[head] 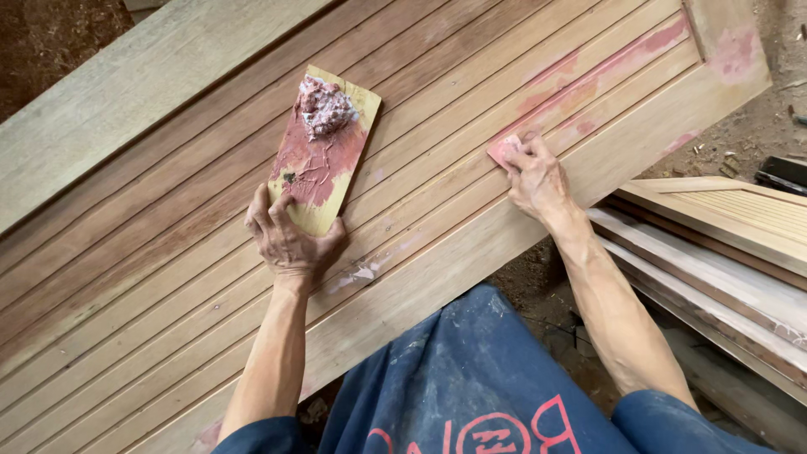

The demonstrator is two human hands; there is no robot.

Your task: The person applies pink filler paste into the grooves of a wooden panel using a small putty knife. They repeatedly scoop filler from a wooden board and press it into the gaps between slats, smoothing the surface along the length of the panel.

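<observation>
From above, I see two hands at work on one large grooved wooden door panel (210, 210) that runs diagonally from the lower left of the frame to the upper right. My left hand (288, 240) grips the lower edge of a single small wooden board (332, 210) lying flat on the panel at centre, thumb and fingers closed on it; the board carries one lump of pinkish filler putty (324, 107) at its upper end and a red-pink smear below it. My right hand (535, 175), right of centre, is closed on a small pink pad (503, 150) pressed against a groove, where pink streaks stain the wood toward the upper right corner. The panel's lower edge crosses just above my blue shirt (454, 378). At the right edge of the frame, a stack of other wooden panels (714, 244) lies close beside my right forearm, with dirt ground between.
</observation>
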